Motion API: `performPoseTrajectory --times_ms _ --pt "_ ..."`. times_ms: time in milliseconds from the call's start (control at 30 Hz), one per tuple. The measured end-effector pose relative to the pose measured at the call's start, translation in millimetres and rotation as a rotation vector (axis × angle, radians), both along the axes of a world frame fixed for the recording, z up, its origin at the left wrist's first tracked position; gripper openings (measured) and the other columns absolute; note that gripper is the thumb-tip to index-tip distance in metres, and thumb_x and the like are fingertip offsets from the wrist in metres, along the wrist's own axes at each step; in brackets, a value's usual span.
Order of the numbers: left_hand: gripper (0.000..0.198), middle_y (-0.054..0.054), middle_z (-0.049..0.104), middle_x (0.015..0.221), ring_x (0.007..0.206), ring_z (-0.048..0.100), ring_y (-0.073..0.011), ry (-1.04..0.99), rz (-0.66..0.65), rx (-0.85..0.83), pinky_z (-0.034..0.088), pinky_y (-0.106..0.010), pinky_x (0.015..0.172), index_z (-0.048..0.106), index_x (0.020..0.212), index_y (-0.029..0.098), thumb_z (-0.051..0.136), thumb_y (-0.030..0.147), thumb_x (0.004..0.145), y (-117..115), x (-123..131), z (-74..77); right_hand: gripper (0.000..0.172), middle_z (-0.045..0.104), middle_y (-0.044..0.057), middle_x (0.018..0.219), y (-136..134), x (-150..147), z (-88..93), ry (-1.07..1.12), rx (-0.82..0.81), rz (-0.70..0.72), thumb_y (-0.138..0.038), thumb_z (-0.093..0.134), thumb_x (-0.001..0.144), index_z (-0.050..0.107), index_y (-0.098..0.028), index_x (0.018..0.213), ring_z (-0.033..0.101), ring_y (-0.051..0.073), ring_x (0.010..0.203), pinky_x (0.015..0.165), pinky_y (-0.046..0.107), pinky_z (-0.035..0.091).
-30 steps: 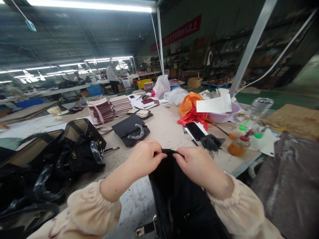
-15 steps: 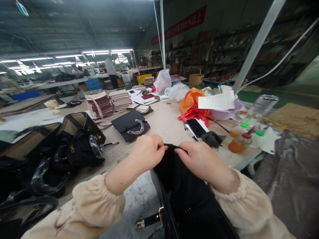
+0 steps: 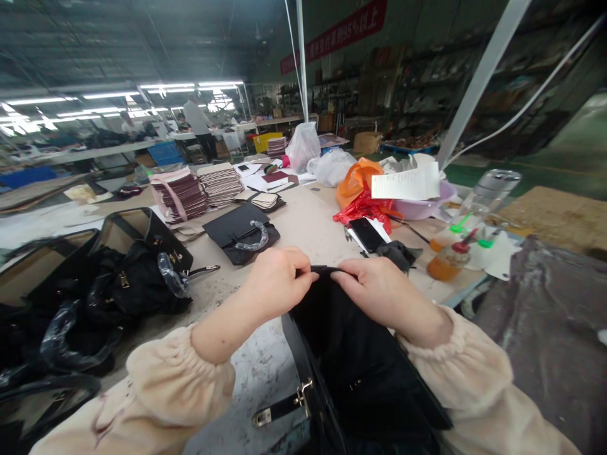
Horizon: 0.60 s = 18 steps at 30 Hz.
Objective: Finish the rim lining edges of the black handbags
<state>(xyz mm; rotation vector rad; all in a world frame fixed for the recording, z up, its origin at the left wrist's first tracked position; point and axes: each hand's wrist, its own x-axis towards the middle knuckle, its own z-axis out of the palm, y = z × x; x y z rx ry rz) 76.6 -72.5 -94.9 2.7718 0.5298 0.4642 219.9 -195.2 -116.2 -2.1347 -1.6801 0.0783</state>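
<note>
A black handbag [image 3: 365, 360] stands open in front of me, its dark inside facing up. My left hand [image 3: 279, 281] pinches the far rim of the bag between thumb and fingers. Just to the right, my right hand [image 3: 374, 287] grips the same rim, its thumb on the inner side. A short stretch of edge shows between the two hands. On the bag's left side a strap with a metal clasp [image 3: 262, 417] sticks out over the table. The fingertips of both hands are partly hidden behind the rim.
Several black bags [image 3: 128, 278] crowd the left. A flat black bag with a wrapped handle [image 3: 241, 230] lies ahead, near stacked maroon pieces [image 3: 183, 196]. To the right are a phone [image 3: 367, 234], a red plastic bag [image 3: 363, 207], bottles of orange liquid [image 3: 448, 260] and a clear flask [image 3: 490, 193].
Both hands keep hold of the bag's rim, with only slight finger shifts. The whole view has moved a little, so the surroundings appear farther left and higher.
</note>
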Motion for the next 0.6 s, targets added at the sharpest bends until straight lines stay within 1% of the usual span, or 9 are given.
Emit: performPoseTrajectory --times_ms 233,400,533,600 --pt "0.02 0.0 0.059 0.066 0.063 0.052 -0.0118 0.027 0.031 0.016 0.036 -0.023 0.059 0.059 0.058 0.016 0.057 0.026 0.076 -1.3 7.4 -0.9 0.032 0.063 0.001 0.064 -0.4 2.5 -1.3 -0.005 0.016 -0.011 -0.032 0.043 0.088 0.06 -0.019 0.064 0.056 0.013 0.061 0.059 0.023 0.034" --pt "0.019 -0.001 0.061 0.065 0.062 0.053 -0.0128 0.032 0.079 0.057 0.035 -0.024 0.058 0.06 0.06 0.017 0.055 0.026 0.076 0.4 11.3 -4.8 0.033 0.064 0.001 0.062 -1.4 3.4 -0.4 0.011 0.029 -0.004 -0.036 0.045 0.088 0.064 -0.02 0.066 0.057 0.013 0.06 0.058 0.024 0.034" --pt "0.021 -0.001 0.062 0.065 0.062 0.055 -0.0135 0.035 0.13 0.063 0.036 -0.025 0.059 0.062 0.061 0.017 0.054 0.029 0.076 3.4 11.1 -6.5 0.025 0.067 0.0 0.07 0.2 4.4 0.6 0.111 0.069 0.042 -0.041 0.05 0.085 0.068 -0.024 0.083 0.058 0.014 0.063 0.059 0.023 0.037" --pt "0.021 -0.001 0.063 0.064 0.062 0.055 -0.0137 0.037 0.145 0.059 0.036 -0.025 0.058 0.062 0.061 0.018 0.054 0.03 0.076 4.5 10.2 -6.3 0.025 0.068 0.0 0.075 2.5 5.2 0.8 0.136 0.096 0.056 -0.042 0.053 0.083 0.068 -0.025 0.094 0.059 0.014 0.065 0.06 0.023 0.039"
